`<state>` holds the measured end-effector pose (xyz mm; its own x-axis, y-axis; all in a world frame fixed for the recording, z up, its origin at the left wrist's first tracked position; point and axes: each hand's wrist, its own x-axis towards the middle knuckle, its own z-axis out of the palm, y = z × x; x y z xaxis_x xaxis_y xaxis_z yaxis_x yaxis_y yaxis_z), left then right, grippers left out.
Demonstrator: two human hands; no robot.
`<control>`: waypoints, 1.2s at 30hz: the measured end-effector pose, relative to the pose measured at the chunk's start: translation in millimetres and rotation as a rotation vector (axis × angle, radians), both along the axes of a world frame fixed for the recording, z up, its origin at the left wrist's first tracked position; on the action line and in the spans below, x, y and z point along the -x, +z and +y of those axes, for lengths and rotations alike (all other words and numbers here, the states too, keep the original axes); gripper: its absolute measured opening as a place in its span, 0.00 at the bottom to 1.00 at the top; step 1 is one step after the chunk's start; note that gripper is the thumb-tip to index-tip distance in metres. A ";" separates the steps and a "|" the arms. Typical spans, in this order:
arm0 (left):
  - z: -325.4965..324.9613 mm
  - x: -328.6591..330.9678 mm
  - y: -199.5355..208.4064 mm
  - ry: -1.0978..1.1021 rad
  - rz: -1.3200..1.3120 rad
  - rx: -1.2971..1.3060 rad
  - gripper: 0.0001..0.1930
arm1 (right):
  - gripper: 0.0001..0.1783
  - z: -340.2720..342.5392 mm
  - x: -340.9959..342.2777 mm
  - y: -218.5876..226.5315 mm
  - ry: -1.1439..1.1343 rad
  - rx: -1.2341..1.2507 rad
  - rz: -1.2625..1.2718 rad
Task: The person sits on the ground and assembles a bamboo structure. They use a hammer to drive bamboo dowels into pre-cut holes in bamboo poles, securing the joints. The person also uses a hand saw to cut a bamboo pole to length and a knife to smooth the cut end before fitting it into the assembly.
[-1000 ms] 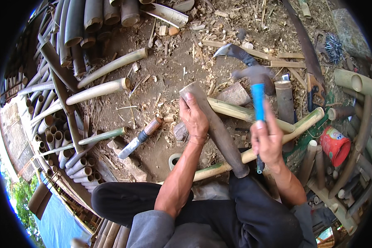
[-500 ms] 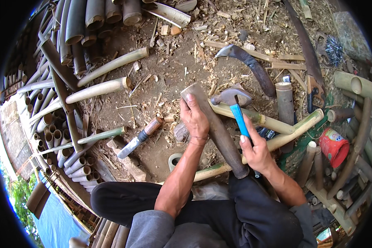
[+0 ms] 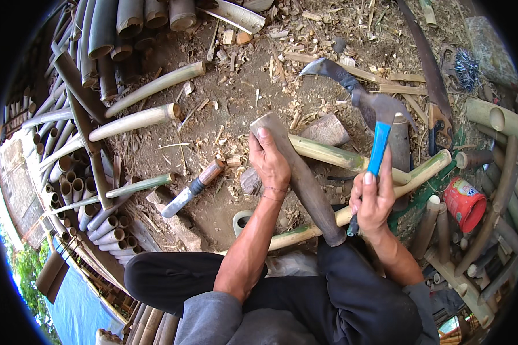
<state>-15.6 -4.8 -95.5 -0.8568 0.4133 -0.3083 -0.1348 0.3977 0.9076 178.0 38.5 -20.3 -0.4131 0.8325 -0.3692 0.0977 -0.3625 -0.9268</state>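
My right hand [image 3: 375, 198] is closed round the blue handle of a claw hammer [image 3: 380, 141]. The hammer's metal head is up, overlapping the dark handle of a curved blade [image 3: 334, 73] on the ground behind it. A dark end sticks out below that fist. My left hand [image 3: 270, 164] grips a thick grey-brown wooden club [image 3: 305, 178] near its wide upper end, thumb laid along it. The club slants down to the right, its narrow end against my right knee. Hammer and club are apart. Beyond them lie a wood block [image 3: 326, 130] and pale bamboo poles [image 3: 334, 154].
To the left, a knife [image 3: 193, 188] with a wooden handle lies by stacked bamboo tubes [image 3: 112, 237]. More bamboo poles [image 3: 149, 86] jut in from the left. A handsaw [image 3: 439, 129], a red bucket [image 3: 465, 204] and bamboo offcuts [image 3: 498, 118] sit on the right. Wood chips litter the ground.
My right hand has swung the hammer up and to the right, away from the club, uncovering the wood block. My left hand and the club have hardly moved.
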 end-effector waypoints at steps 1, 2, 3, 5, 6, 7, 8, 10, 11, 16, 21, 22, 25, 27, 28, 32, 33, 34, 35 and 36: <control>-0.4 -0.5 -0.9 -0.002 0.000 0.002 0.28 | 0.33 -7.5 -5.4 -8.2 0.016 -0.046 -0.034; -0.6 -0.1 -1.7 0.004 -0.005 -0.007 0.28 | 0.33 -4.0 -2.1 -7.6 0.228 -0.095 -0.141; -1.2 -0.1 -2.3 0.009 -0.011 -0.016 0.28 | 0.33 -0.8 1.4 -6.8 0.443 -0.166 -0.232; -1.8 0.0 -2.4 0.010 -0.016 -0.029 0.28 | 0.33 2.9 1.7 -1.3 0.429 -0.037 -0.198; -1.9 -0.2 -1.8 0.006 -0.015 -0.033 0.28 | 0.32 5.0 2.6 4.5 0.296 0.033 -0.105; -2.4 0.3 -1.4 0.001 -0.015 -0.036 0.28 | 0.32 6.1 6.9 10.3 0.162 0.104 -0.012; -1.4 -0.5 -1.4 0.008 -0.013 -0.034 0.28 | 0.31 0.4 11.8 10.8 -0.010 0.059 0.039; 0.3 -1.9 -1.5 0.021 -0.008 -0.031 0.28 | 0.31 -3.9 1.4 0.0 0.194 -0.121 -0.105; 0.6 -1.6 -0.3 0.020 -0.023 -0.038 0.27 | 0.31 -1.0 3.0 -2.4 0.261 -0.185 -0.141; -2.6 0.3 -2.2 0.029 -0.016 -0.046 0.27 | 0.31 0.6 7.7 13.2 0.160 0.105 -0.098; 0.0 -1.0 0.6 0.001 -0.021 -0.040 0.27 | 0.29 -5.0 6.8 -6.0 0.344 -0.182 -0.163; 0.7 -0.5 0.3 0.004 -0.022 -0.045 0.27 | 0.30 -1.3 6.7 1.2 0.316 -0.017 -0.109; -6.7 2.1 -3.7 -0.058 0.005 -0.029 0.26 | 0.32 2.7 19.7 8.4 0.113 0.172 0.006; -5.8 1.5 -5.8 -0.036 0.016 -0.015 0.26 | 0.32 12.9 17.8 4.3 0.170 0.205 -0.102; -5.7 1.3 -6.7 -0.024 0.022 -0.007 0.26 | 0.32 23.1 16.5 7.2 0.250 0.365 -0.093; -2.3 -0.6 -5.1 -0.014 -0.005 -0.062 0.25 | 0.32 14.2 25.9 4.0 0.038 0.283 -0.059; -1.6 -0.9 -4.3 -0.014 -0.001 -0.060 0.25 | 0.32 12.9 22.9 2.6 0.151 0.293 -0.080; -1.6 -1.1 -4.1 -0.014 0.002 -0.057 0.25 | 0.31 11.8 17.3 -0.1 0.263 0.302 -0.100; -2.8 -0.7 -5.6 -0.010 -0.011 -0.061 0.25 | 0.31 13.1 16.8 0.9 0.375 0.306 -0.122; -4.8 0.1 -7.7 -0.005 -0.025 -0.064 0.25 | 0.31 18.0 19.8 4.8 0.361 0.347 -0.158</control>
<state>-15.7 -9.5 -103.2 -0.8472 0.4372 -0.3019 -0.1555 0.3393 0.9278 158.3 56.5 -15.5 -0.5681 0.4652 -0.6788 0.4016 -0.5633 -0.7221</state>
